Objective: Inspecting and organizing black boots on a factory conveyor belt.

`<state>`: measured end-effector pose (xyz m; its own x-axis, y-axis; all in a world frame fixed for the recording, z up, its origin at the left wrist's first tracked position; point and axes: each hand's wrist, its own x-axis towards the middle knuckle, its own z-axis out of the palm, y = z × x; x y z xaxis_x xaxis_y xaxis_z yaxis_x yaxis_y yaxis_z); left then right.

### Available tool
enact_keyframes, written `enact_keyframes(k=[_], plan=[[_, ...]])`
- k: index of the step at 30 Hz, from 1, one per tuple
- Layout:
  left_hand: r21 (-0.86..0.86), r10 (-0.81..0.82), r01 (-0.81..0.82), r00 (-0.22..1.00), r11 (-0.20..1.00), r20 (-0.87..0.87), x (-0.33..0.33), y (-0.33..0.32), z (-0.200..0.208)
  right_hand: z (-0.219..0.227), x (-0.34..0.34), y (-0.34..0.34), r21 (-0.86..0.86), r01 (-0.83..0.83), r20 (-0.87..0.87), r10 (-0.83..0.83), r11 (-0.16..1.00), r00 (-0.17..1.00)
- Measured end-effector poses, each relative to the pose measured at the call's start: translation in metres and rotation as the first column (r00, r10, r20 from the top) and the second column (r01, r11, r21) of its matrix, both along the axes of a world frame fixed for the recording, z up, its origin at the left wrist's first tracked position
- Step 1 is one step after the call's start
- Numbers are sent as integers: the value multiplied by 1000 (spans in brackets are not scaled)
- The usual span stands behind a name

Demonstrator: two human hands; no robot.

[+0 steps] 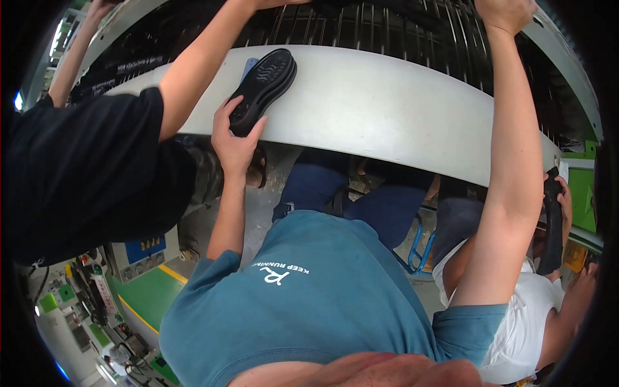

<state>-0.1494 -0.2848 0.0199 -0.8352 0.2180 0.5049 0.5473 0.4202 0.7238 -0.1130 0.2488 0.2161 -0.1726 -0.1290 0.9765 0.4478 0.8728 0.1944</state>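
Observation:
My left hand (233,145) is closed around the heel end of a black shoe sole (267,74), thumb on one side and fingers on the other. The sole tilts up to the right over a pale ledge (393,109), its patterned face turned up. Behind it peeks a small flat blue piece (249,66), mostly covered. My right arm stretches far forward over the ledge. At the top edge, my right hand (506,13) is beside the metal rods (380,29); its fingers are cut off by the picture's edge, so what they touch is hidden.
On the left, a person in a black sleeve (84,168) reaches across toward the rods. To the right, a person in a white shirt (529,322) has a hand on a long black item (552,219). A blue metal frame (418,248) stands below the ledge.

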Motion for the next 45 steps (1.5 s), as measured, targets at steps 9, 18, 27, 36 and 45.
enact_keyframes(k=[9,18,27,36,45], plan=[[-11,161,-166,967,986,-197,2,-2,-13,1,-4,-18,-61,-108,-1,108,992,994],[57,116,-103,930,993,-348,25,25,41,12,25,-12,-79,-43,-4,43,996,999],[373,-493,637,765,674,-415,61,85,116,7,16,-16,-82,-77,-21,75,994,997],[207,-660,977,118,-58,-742,83,134,208,5,9,-13,-169,-215,-89,202,962,975],[315,-676,914,63,-257,-735,81,161,214,-1,-7,-1,-144,-93,-56,86,985,995]])
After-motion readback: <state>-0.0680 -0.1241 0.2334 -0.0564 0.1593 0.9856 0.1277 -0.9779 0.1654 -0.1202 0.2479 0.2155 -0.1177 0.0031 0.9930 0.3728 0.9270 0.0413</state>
